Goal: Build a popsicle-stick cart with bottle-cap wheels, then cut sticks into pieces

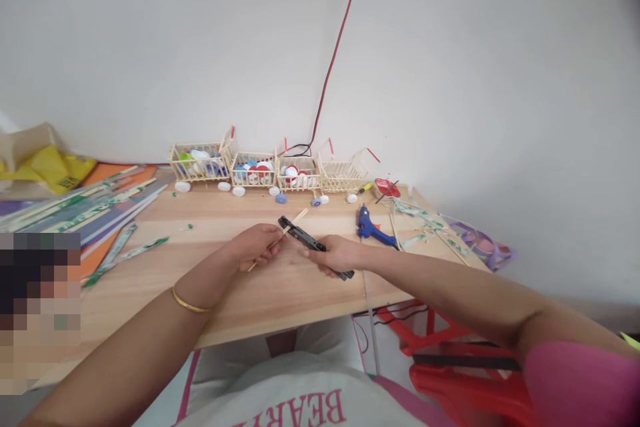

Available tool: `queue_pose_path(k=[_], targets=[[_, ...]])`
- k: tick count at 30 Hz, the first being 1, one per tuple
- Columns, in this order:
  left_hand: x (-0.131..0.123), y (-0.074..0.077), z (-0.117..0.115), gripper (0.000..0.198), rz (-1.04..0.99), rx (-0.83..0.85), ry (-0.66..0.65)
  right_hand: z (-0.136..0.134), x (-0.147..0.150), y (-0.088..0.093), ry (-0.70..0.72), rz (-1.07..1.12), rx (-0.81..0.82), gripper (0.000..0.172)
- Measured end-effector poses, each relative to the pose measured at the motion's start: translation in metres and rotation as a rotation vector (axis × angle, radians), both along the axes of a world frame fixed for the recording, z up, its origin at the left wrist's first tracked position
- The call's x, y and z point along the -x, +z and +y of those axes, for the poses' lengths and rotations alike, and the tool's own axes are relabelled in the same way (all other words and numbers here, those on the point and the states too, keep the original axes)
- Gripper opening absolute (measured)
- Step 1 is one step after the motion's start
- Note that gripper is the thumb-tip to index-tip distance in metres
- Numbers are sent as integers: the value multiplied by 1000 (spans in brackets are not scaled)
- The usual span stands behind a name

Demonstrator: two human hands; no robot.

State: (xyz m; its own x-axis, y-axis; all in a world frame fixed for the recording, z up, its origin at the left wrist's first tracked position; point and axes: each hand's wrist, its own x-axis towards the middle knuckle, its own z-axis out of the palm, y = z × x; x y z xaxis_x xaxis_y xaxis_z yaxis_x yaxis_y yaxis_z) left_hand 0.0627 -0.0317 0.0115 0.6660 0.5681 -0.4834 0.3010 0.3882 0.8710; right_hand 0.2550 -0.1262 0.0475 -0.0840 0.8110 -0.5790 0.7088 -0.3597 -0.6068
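My left hand [256,245] pinches a thin wooden stick [299,217] that slants up to the right over the wooden table [210,280]. My right hand [336,255] grips a black cutter [300,235] by its handles, with its jaws closed around the stick near the upper end. Both hands hover just above the table's middle, close together. A gold bangle sits on my left wrist.
Several small stick-built carts [270,172] with bottle caps line the table's back edge. A blue glue gun [371,228] lies right of my hands. Loose sticks and green wrappers [125,250] lie left; a red plastic stool [450,373] stands below right.
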Motion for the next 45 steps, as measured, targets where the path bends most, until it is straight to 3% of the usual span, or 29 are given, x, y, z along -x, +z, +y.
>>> queue_pose_path(k=[6, 13, 19, 26, 31, 40, 45], targets=[[-4, 1, -9, 19, 13, -19, 39, 0, -1, -1, 22, -114, -64, 46], [-6, 5, -14, 21, 8, -9, 54, -4, -5, 7, 200, -211, -262, 51], [-4, 3, -9, 19, 5, 28, 20, -3, -11, -5, 291, -199, -382, 45], [-3, 2, -5, 16, -16, 41, 42, 12, -15, -3, 309, -370, -323, 45], [0, 9, -2, 14, -78, 15, 76, 14, -17, 12, 261, -186, -152, 52], [-3, 4, -5, 21, -4, -194, 219, 6, -18, 8, 240, -267, -303, 46], [2, 2, 0, 27, -62, -330, 168, 5, -20, 10, 288, -260, -319, 44]])
